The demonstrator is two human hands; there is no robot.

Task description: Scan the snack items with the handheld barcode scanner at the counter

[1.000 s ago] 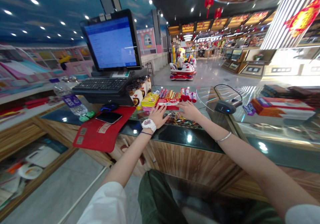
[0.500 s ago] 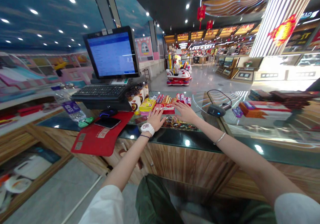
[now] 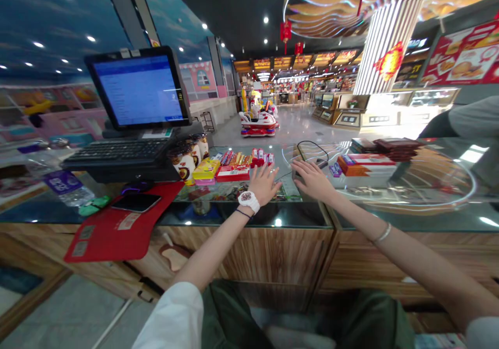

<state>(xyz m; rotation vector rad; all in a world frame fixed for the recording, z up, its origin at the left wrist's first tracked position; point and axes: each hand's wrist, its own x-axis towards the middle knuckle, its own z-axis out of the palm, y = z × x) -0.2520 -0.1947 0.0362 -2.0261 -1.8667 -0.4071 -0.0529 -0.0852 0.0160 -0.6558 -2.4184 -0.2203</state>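
Note:
My left hand [image 3: 264, 185], with a white watch on the wrist, is spread palm down over the glass counter, holding nothing. It is just right of a red box [image 3: 233, 174] and below several small red and orange packets [image 3: 238, 158]. My right hand [image 3: 313, 181] is also empty, fingers apart, over the counter near a black device with a cable [image 3: 320, 163], which it partly hides. Yellow packs [image 3: 206, 168] lie left of the red box, beside patterned cups [image 3: 182, 164].
At the left stand a monitor [image 3: 140, 89], a keyboard [image 3: 117, 153], a bottle [image 3: 68, 185] and a phone on a red mat [image 3: 113, 237]. Stacked boxes [image 3: 366, 165] and dark packs [image 3: 397, 149] lie at the right. A person's sleeve [image 3: 473, 120] shows at the right edge.
The view has turned to the right. Both hands have moved right, away from the packets and red box; my right hand is now near the black device. The person's sleeve shows more.

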